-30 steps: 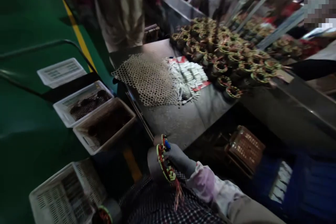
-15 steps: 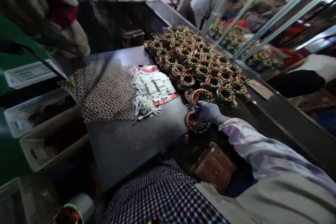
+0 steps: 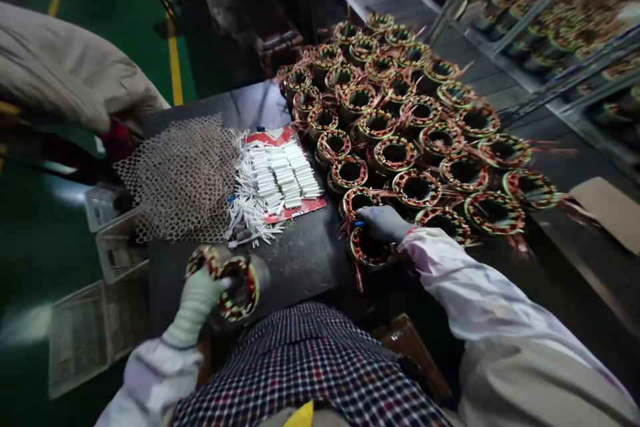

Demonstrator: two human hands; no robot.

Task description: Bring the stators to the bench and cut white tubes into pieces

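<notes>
- Our left hand [image 3: 200, 290] holds a motor coil [image 3: 240, 287] at the near table [image 3: 300, 260] edge.
- Our right hand [image 3: 383, 221] grips another coil [image 3: 370, 250] beside the coil pile [image 3: 415, 120].
- Bare dark tabletop lies between both hands.

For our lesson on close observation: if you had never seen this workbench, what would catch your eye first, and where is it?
First the mass of copper-wound stator rings, packed across the right of the dark table. Next the white sleeves heaped on a red sheet at the centre, beside a honeycomb mesh. Nearest the camera, the gloved left hand holds one stator while the right hand rests on another stator at the table edge.
</notes>
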